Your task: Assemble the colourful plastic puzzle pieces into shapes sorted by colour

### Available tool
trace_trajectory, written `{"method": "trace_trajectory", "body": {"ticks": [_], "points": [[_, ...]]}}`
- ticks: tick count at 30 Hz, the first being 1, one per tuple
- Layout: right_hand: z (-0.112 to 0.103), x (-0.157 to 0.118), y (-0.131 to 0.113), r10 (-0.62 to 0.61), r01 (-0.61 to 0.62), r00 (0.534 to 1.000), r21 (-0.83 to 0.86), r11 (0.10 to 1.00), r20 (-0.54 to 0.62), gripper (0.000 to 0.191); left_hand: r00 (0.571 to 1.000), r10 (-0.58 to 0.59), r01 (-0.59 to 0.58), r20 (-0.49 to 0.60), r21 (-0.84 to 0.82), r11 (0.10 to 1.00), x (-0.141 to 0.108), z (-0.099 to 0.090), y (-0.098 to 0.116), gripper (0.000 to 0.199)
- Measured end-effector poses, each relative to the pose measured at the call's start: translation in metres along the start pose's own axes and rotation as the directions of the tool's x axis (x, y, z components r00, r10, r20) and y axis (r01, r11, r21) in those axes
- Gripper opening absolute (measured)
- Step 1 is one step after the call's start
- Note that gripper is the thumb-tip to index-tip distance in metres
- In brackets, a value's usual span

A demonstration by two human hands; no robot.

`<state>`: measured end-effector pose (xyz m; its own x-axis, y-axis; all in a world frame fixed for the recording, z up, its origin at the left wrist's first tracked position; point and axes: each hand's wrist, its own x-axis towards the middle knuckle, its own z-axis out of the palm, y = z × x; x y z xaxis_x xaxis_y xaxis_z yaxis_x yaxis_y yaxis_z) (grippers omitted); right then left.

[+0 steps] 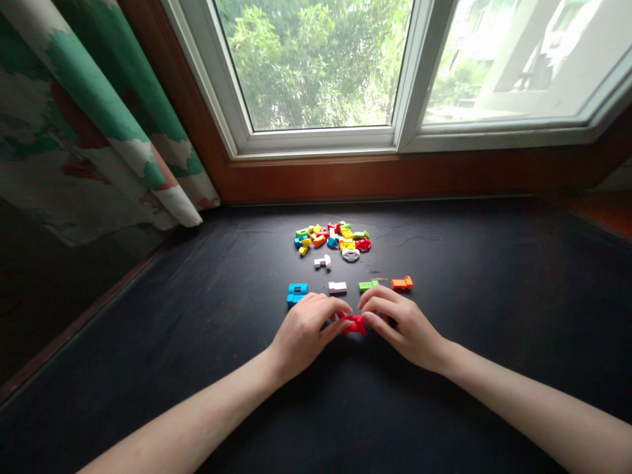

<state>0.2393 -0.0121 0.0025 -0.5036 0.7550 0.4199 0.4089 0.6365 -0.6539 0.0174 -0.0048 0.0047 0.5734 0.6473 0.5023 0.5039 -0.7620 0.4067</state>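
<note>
Between my two hands is a small red plastic piece (pixel 355 324), low over the black surface. My left hand (pixel 310 327) pinches its left side between thumb and fingers. At its right end, the bent fingertips of my right hand (pixel 402 323) touch or grip the piece. Just beyond my left hand lies a blue piece (pixel 297 289). A white piece (pixel 338 288) and a green piece (pixel 368 286) lie past the fingers, and an orange piece (pixel 401 283) is beyond my right hand.
Farther back on the black surface (pixel 197 316) is a pile of colourful pieces (pixel 333 237), with a white piece (pixel 322 263) and a white rounded piece (pixel 350 255) in front. A window (pixel 316 153) stands behind, and a patterned curtain (pixel 113 118) hangs at the left.
</note>
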Motion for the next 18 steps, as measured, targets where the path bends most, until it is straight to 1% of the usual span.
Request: {"method": "trace_trajectory", "body": {"ticks": [5, 11, 14, 18], "points": [[-0.0005, -0.0007, 0.0002, 0.017, -0.018, 0.999, 0.014, 1.000, 0.036, 0.016, 1.000, 0.006, -0.006, -0.021, -0.005, 1.000, 0.0006, -0.0010, 0.0013, 0.021], [-0.0018, -0.0010, -0.0027, 0.030, -0.031, 0.997, 0.022, 0.999, 0.067, 0.008, 0.997, -0.018, 0.015, -0.082, -0.041, 0.999, -0.0002, 0.0003, -0.0010, 0.017], [-0.0019, -0.0013, -0.0037, 0.019, -0.021, 0.997, 0.026, 0.999, 0.073, 0.012, 0.993, -0.048, 0.040, -0.106, -0.073, 0.996, -0.0008, 0.0018, -0.0019, 0.016], [-0.0014, -0.0016, -0.0034, 0.019, -0.021, 0.997, 0.026, 0.999, 0.077, 0.014, 0.995, -0.034, 0.027, -0.089, -0.074, 0.997, -0.0005, 0.0014, -0.0012, 0.016]]}}
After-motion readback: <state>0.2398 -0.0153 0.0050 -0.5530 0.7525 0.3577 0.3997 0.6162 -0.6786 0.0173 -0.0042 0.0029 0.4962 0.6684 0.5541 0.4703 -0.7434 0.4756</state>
